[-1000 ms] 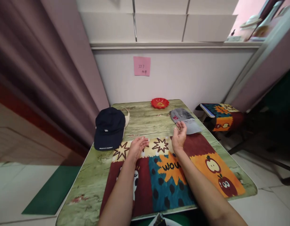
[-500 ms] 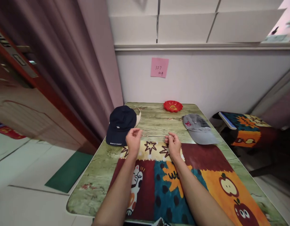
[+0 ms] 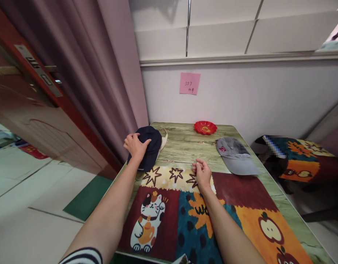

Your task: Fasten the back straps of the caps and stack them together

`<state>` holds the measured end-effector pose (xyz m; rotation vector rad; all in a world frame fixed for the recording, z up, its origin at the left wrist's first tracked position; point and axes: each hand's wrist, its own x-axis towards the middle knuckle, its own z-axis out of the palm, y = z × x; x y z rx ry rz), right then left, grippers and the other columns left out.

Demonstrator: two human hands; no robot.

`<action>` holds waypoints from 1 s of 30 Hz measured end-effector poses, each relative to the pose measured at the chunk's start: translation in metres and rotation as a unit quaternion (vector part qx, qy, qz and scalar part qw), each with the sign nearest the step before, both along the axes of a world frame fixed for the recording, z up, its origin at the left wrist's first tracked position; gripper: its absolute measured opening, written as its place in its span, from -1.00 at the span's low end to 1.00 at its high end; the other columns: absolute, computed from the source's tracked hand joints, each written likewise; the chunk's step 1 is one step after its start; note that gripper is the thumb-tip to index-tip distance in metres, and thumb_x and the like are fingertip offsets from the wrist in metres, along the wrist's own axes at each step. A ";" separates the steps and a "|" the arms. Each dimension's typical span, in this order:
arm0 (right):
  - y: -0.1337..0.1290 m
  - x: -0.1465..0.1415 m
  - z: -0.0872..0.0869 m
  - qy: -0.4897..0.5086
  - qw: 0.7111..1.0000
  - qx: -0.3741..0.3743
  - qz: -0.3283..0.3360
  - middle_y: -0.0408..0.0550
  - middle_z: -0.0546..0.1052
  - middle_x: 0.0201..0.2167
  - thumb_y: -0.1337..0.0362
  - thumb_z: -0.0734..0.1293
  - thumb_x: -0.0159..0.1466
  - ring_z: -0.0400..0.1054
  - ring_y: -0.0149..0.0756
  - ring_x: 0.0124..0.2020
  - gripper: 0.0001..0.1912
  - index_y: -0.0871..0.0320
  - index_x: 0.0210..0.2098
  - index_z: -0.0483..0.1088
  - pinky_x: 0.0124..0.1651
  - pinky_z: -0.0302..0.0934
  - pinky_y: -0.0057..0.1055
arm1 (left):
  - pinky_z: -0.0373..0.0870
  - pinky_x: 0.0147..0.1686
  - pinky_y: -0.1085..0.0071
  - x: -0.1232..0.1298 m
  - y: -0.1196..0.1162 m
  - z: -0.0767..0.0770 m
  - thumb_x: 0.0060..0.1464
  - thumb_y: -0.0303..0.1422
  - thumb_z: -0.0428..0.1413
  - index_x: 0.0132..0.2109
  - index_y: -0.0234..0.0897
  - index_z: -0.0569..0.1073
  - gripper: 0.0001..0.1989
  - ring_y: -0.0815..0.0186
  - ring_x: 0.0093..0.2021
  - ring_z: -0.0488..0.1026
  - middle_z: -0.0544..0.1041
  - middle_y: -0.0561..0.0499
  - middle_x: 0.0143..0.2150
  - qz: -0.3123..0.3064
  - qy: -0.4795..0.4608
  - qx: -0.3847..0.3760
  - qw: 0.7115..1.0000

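Observation:
My left hand (image 3: 136, 146) rests over the crown of a navy baseball cap (image 3: 153, 141), thumb and fingers spread apart. The cap sits at the table's left edge, its brim partly hidden by my hand. Something cream-coloured (image 3: 164, 140) with a thin strap shows beside the cap's right side. My right hand (image 3: 203, 173) hovers or rests near the patterned mat's far edge, fingers loosely curled together with nothing visible in them. To its right lies a grey baseball cap (image 3: 236, 156) with a red emblem, brim toward me.
A red scalloped dish (image 3: 205, 128) stands at the back of the wood-patterned table (image 3: 182, 150). The colourful mat (image 3: 164, 220) covers the near part. Behind is a wall with a pink note (image 3: 189, 83). A curtain (image 3: 116, 66) hangs at the left, and a stool (image 3: 303, 157) stands at the right.
My left hand has moved left and forward from the mat's far edge onto the navy cap, its fingers spreading. My right hand has stayed nearly in place. The view has shifted slightly.

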<state>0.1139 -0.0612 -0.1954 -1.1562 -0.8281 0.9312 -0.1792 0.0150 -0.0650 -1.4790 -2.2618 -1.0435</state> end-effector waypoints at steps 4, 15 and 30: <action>0.001 0.001 -0.002 -0.017 1.000 -0.006 0.002 -0.08 0.59 -0.38 0.12 0.31 0.22 0.44 -0.42 -0.49 -0.68 0.18 -0.12 0.44 -0.37 0.35 -0.47 | 0.12 0.08 0.06 -0.005 0.007 -0.004 0.06 -0.20 0.21 -0.04 -0.21 0.47 -0.67 -0.07 0.12 0.27 0.44 -0.21 0.04 0.016 0.030 -0.067 0.997; 0.003 0.002 -0.002 0.008 1.000 -0.002 0.014 -0.10 0.58 -0.39 0.12 0.33 0.21 0.42 -0.43 -0.51 -0.69 0.17 -0.14 0.44 -0.39 0.33 -0.47 | 0.27 -0.17 0.26 -0.022 0.004 0.032 0.03 -0.30 0.15 -0.29 -0.20 0.56 -0.88 0.13 -0.18 0.45 0.55 -0.06 -0.23 -0.024 -0.028 -0.007 0.999; -0.018 -0.001 0.033 0.244 0.931 0.010 0.273 0.07 0.48 0.14 -0.03 0.38 0.24 0.39 -0.17 0.13 -0.51 0.07 0.07 0.44 0.21 0.22 -0.14 | 0.24 -0.44 0.45 0.094 -0.042 0.098 -0.13 -0.30 0.23 -0.41 -0.26 0.52 -0.87 0.38 -0.48 0.32 0.45 0.09 -0.50 -0.305 -0.275 0.121 0.904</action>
